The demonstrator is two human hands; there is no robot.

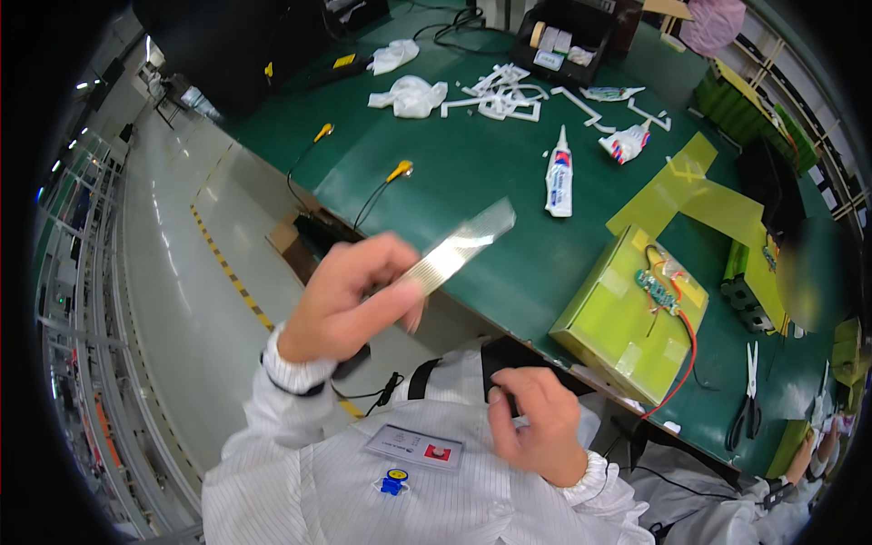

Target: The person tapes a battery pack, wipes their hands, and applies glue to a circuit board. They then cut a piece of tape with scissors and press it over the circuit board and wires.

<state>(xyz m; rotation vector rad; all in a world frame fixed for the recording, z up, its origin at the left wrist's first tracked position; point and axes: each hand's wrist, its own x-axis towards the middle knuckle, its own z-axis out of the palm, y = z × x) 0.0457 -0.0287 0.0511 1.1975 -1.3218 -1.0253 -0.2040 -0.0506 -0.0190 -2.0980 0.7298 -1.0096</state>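
Thumb and fingers of my left hand [350, 300] pinch one end of a clear, shiny strip of tape or film [463, 247]. The strip slants up and to the right above the near table edge, its far end free. Lower down, in front of my body, my right hand [542, 425] is loosely curled, thumb apart from the fingers, with nothing visible in it. To its right, on the green table [427, 163], lies a yellow-green wrapped battery pack [618, 318]. A small circuit board [658, 291] with red and black wires sits on that pack.
White-handled tubes [560, 177], crumpled white bags [409, 96] and white strip scraps [500, 95] lie farther back. Yellow sheets [668, 191] are beyond the pack. Scissors [748, 400] lie at right. A co-worker's hand [803, 454] is at the lower right. Yellow-ended cables [398, 171] cross the left edge.
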